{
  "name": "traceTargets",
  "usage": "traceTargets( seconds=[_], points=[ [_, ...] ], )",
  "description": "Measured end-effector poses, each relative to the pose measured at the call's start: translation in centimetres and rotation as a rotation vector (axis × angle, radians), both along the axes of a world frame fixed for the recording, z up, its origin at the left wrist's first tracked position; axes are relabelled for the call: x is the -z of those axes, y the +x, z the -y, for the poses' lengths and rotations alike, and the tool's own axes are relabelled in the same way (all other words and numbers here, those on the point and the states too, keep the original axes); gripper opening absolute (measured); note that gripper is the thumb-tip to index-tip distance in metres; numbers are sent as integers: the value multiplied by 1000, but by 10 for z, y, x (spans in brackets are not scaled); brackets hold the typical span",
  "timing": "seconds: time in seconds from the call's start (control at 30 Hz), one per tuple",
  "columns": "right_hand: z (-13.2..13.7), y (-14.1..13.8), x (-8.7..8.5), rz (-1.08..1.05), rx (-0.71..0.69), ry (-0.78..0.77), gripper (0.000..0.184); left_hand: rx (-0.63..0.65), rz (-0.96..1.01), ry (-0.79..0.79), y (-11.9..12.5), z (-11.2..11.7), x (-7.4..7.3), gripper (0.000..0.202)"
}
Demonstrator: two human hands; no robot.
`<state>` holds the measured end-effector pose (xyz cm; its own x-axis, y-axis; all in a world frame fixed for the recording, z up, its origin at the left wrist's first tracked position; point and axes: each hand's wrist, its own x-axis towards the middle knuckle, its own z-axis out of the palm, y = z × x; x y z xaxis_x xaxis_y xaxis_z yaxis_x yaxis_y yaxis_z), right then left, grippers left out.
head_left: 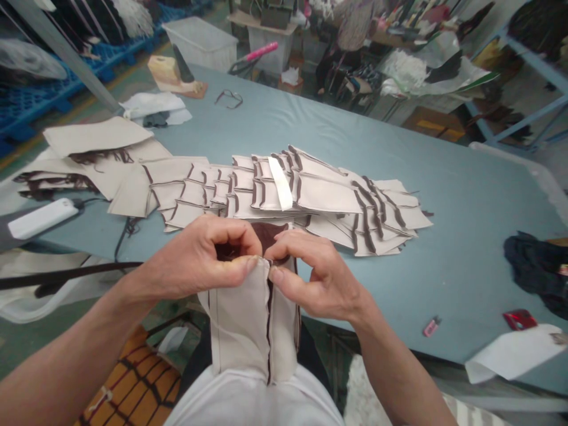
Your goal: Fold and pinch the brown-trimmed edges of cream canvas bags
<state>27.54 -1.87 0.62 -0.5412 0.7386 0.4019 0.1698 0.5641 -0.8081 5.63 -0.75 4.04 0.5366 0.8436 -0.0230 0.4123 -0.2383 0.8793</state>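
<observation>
Prob. mid-job on this beige piece (239, 322): it hangs by the tabletop's (448, 275) near edge, mostly below our grip, L hand (204, 260) & R hand (322, 275) both pinched on it atop the dark seam (269, 331). Farther in, a pile of similar pcs (328, 192); can't tell if they're done.

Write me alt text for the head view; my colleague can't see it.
A person's left hand and right hand pinch the top edge of a dark-seamed cream piece in front of their white top. Beyond, a long pile of overlapping cream pieces lies across a blue-green table, with a white strip on top.
</observation>
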Motion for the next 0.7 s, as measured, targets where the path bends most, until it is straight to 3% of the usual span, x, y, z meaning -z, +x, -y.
traceTargets(
  seconds=[0.7],
  points=[
    [-15, -3, 5, -43, 28, -130, 15, -29, 55, -35, 7, -11, -1, 14]
  ],
)
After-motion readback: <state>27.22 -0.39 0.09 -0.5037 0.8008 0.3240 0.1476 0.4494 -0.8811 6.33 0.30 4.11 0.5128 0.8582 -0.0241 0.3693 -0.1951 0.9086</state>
